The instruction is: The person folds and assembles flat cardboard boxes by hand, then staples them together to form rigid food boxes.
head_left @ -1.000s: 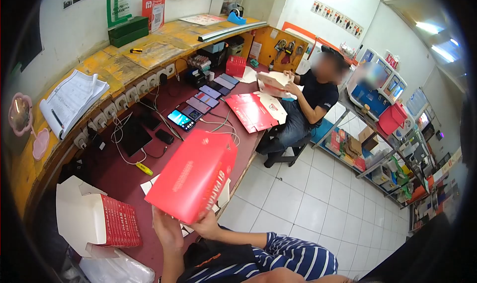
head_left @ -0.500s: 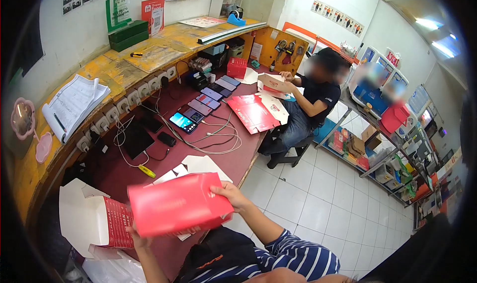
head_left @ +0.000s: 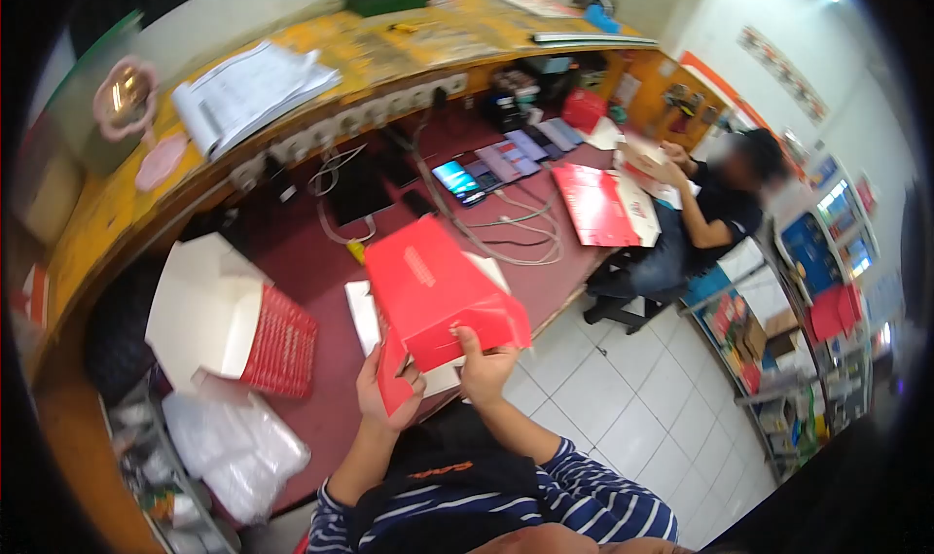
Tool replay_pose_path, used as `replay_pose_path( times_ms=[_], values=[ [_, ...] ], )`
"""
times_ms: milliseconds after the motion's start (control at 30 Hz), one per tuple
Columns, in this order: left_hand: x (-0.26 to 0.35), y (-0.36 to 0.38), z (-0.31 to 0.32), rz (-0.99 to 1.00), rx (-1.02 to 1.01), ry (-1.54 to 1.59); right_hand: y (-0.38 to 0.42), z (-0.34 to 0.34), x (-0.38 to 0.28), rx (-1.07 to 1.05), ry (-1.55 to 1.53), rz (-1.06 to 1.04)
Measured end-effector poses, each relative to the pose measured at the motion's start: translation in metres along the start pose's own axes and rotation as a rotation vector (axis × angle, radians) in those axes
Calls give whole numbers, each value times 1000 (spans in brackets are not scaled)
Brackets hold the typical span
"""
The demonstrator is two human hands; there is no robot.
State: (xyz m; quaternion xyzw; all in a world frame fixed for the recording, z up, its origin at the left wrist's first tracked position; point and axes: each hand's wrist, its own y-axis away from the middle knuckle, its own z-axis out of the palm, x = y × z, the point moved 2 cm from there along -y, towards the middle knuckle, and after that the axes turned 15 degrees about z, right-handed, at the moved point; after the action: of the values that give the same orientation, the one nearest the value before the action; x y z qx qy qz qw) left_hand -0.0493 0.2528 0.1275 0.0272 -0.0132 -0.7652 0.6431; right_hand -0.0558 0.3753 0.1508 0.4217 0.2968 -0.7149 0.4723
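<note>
Okay, I'm seeing a glossy red carton [head_left: 420, 286], pale lettering [head_left: 418, 266] on top, hanging tilted over the maroon desk [head_left: 326, 429]; left hand [head_left: 371, 391] is clasping its dangling flap [head_left: 392, 371], right hand [head_left: 486, 371] is gripping its near end [head_left: 433, 335], thumb [head_left: 469, 340] showing.

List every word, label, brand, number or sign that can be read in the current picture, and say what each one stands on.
None reads with certainty.
Held red box: pale lettering, blurred.
Open box at left: rows of white lettering, blurred.
Flat red carton: markings, blurred.
Black garment: orange lettering, blurred.
Paper pad: writing too small.
Lit phone: screen too small.
Wall strip: too small.
</note>
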Motion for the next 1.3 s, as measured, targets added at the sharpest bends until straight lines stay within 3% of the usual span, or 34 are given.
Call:
replay_pose_path(
  times_ms=[67,133,167,233,267,300,367,433,500,533,567,600,633,700,767,833,900,967,1033,1067,1100,1133,1167,1200,1233,1300],
  values=[
    [11,-6,-12,13,-80,21,-2,-2,0,-43,139,-141],
    [15,-7,-9,-113,-262,198,-7,-2,-2,-71,182,-150],
    [16,-4,-8,-102,-254,198,-9,-3,-4,-79,228,-183],
    [12,-2,-9,-3,51,-13,-9,-1,-5,-64,257,-150],
    [5,0,-3,167,-87,-253,-7,3,-7,-4,190,-78],
    [-5,1,-10,165,-89,-249,-6,6,-6,58,125,-6],
    [-14,3,-20,839,-593,-1216,4,11,1,38,75,44],
    [-13,-2,-14,818,-712,-1336,14,21,4,-109,109,212],
    [-12,-1,-11,814,-145,-1349,3,5,29,-139,199,84],
    [-4,-4,-19,686,-71,-1202,-5,-9,39,-31,148,169],
    [6,-5,-19,686,-72,-1202,-11,-24,44,75,93,254],
    [15,-8,-15,630,-96,-1279,-16,-6,3,-129,-179,387],
    [20,-12,-10,574,-119,-1354,-27,-12,-1,-102,-160,453],
    [31,-16,-13,550,-173,-1317,-37,-38,-13,-363,-304,797],
    [52,-27,-56,523,-278,-1692,-35,-32,-22,-387,-310,791],
    [38,-27,-34,635,-254,-1629,-30,-26,-15,-413,-319,787],
    [22,-24,-14,766,-259,-1554,-22,-25,9,25,214,277],
    [1,-19,-11,712,-273,-1473,0,-8,23,181,168,150],
    [-16,-18,-8,756,-307,-1106,7,19,19,109,-250,306],
    [-16,-17,-18,721,-312,-1140,4,16,18,116,-249,298],
    [-11,-18,-20,714,-317,-1136,0,14,20,-26,-361,458],
    [-6,-21,-22,597,-303,-1109,-3,13,22,-173,-474,618],
    [-4,-23,-23,484,-286,-1082,-7,10,20,-172,-472,616],
    [-6,-19,-8,350,-60,-743,-11,7,19,-105,-465,630],
    [-1,-18,-10,358,-60,-741,-15,4,21,-42,-456,644],
    [12,-14,-22,193,-8,-115,-20,-2,34,-7,-424,552]
  ],
)
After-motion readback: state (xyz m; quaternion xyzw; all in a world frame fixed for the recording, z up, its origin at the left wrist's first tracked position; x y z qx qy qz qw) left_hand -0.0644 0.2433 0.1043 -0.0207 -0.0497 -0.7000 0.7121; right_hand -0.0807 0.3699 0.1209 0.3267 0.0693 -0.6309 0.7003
